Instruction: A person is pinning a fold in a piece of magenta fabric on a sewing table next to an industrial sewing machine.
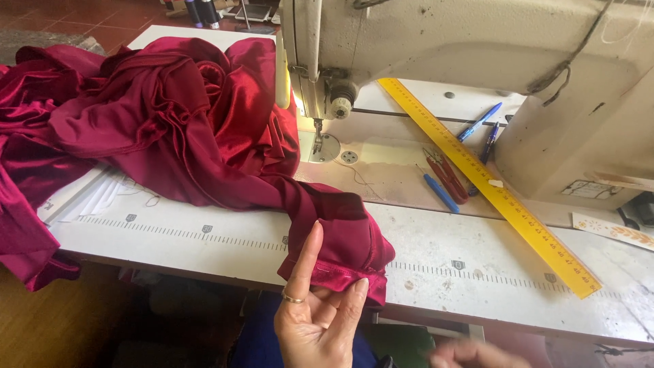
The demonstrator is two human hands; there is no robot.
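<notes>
Fingers (303,262) of the left hand (317,320) pinch the folded hem of the crimson satin garment (170,116) at the tabletop (204,238) edge, while the blurred right hand (477,354), its grip unclear, seems to be checking the fold.

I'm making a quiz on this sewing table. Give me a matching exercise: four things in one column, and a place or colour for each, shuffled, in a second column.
Things:
1. ruler
2. fabric
3. left hand
4. blue pens

Descriptions:
A. dark red, heaped left of the needle
B. yellow, lying diagonally across the table
C. between the ruler and the sewing machine body
D. pinching the fabric's folded edge at the table's near edge

Pairs: 1-B, 2-A, 3-D, 4-C
</notes>
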